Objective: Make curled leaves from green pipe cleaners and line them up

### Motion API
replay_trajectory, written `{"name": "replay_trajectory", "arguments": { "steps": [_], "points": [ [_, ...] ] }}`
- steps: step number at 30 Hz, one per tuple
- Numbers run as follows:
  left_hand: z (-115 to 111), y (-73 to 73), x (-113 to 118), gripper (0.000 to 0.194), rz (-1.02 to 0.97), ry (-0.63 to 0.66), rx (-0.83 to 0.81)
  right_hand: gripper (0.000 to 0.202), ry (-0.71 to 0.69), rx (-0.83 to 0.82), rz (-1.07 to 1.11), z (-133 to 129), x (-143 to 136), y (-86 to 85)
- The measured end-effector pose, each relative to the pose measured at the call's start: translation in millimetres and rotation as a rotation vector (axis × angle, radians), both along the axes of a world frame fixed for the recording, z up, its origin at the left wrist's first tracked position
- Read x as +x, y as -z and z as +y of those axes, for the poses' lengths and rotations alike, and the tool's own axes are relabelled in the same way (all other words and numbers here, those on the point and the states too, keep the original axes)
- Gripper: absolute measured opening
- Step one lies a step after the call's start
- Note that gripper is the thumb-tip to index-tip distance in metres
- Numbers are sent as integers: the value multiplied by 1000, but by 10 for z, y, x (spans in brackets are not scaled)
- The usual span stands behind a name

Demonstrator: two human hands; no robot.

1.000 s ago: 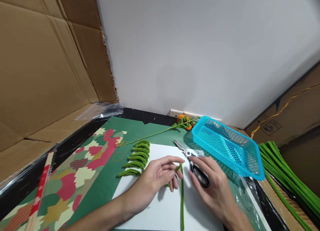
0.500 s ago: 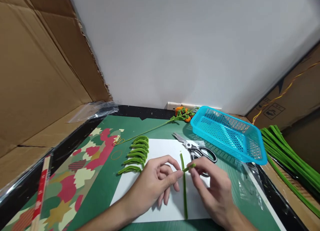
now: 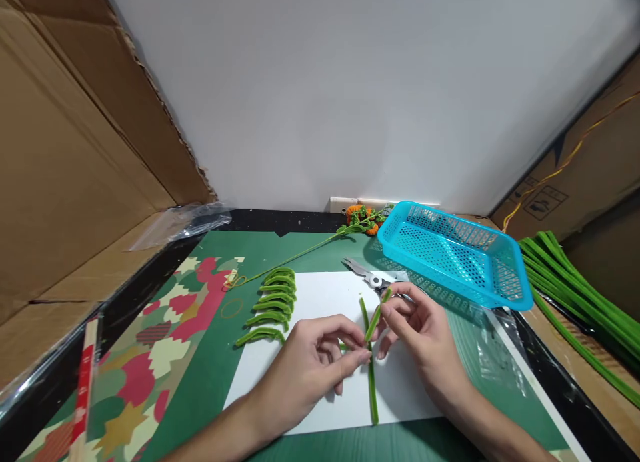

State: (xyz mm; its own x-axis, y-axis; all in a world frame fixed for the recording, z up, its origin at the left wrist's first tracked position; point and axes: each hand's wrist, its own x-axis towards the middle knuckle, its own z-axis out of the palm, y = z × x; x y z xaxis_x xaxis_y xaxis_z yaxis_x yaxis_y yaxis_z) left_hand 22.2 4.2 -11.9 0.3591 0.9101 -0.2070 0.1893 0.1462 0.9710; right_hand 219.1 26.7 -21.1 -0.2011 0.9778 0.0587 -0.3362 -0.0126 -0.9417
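Observation:
Over the white paper point(image 3: 320, 289), my left hand point(image 3: 325, 355) pinches the lower end of a short fuzzy green stem piece point(image 3: 374, 323). My right hand point(image 3: 417, 325) has thumb and forefinger closed on the same piece near its upper end, so it slants up to the right. Below them a longer green stem point(image 3: 373, 389) lies on the paper, partly hidden by the fingers. Several curved green pieces point(image 3: 275, 299) form a column at the paper's left edge. Behind my right hand are scissors point(image 3: 373, 280), their handles mostly covered.
A blue basket point(image 3: 450, 249) stands at the back right, with a bundle of green stems point(image 3: 575, 302) beyond it. An orange flower with a long stem point(image 3: 357, 215) lies at the back. Patterned paper point(image 3: 145, 349) covers the left side.
My right hand has risen and turned, and the short green piece now tilts more steeply upward. The scissors' handles have become mostly hidden. The view has shifted slightly.

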Motion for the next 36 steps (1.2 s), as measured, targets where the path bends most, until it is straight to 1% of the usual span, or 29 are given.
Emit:
{"name": "replay_trajectory", "arguments": {
  "steps": [2, 6, 12, 14, 18, 23, 25, 28, 31, 34, 36],
  "points": [
    [4, -18, 3, 32, -2, 12, 18, 37, -24, -6, 4, 1, -1, 5],
    [13, -76, 22, 36, -55, 15, -15, 35, -65, -3, -11, -3, 6, 28],
    [7, -117, 16, 39, -4, -7, -14, 30, -117, 17, -17, -24, 25, 29],
    [3, -123, 14, 38, 16, -7, 17, 29, -123, 21, -14, -37, 20, 29],
    [-1, -122, 18, 33, 89, -1, 103, 26, -90, -2, -65, -49, -1, 31],
    [0, -89, 19, 29, 189, 1, 202, 35, -96, -15, -176, -44, 16, 32],
    [-4, -75, 15, 27, 226, -10, 257, 33, -84, 42, -293, -55, 37, 35],
    [-17, -65, 11, 22, 256, -41, 371, 30, -51, 259, -517, -86, 57, 31],
    [-33, -73, 14, 18, 270, -55, 488, 39, -72, 456, -677, -114, 62, 13],
    [-45, -91, 16, 16, 281, -68, 544, 43, -125, 542, -761, -123, 73, -16],
    [-49, -102, 15, 18, 284, -79, 522, 43, -164, 574, -787, -121, 84, -40]
  ]
}}
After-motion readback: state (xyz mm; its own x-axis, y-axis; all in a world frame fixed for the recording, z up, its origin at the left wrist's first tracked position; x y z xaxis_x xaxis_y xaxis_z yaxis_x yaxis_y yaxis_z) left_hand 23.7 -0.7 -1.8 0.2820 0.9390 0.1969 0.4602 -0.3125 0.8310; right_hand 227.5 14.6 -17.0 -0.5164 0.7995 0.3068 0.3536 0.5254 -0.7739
